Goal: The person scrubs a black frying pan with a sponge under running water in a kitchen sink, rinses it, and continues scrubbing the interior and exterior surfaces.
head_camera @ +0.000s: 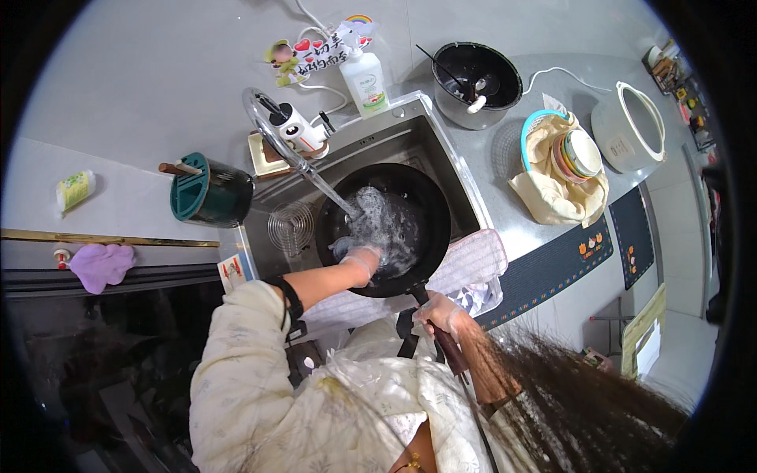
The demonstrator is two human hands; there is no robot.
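A black wok (pixel 434 207) rests over the steel sink (pixel 437 139), with foamy water in it. From the curved chrome faucet (pixel 278 139) water runs into the wok. My left hand (pixel 362 265), in a clear plastic glove, reaches into the wok at its near left side; its fingers are under the water and foam, so what they hold is hidden. My right hand (pixel 440 313), also in a clear glove, is closed around the wok's dark handle (pixel 449 349). A coiled wire rack (pixel 290 227) lies in the sink, left of the wok.
A green knife holder (pixel 204 189) and a white pump bottle (pixel 365 80) stand by the sink. To the right are a black inner pot (pixel 473 77) with utensils, a blue-rimmed basket (pixel 525 142) of bowls and a white container (pixel 615 136). A pinkish cloth (pixel 473 254) covers the near edge.
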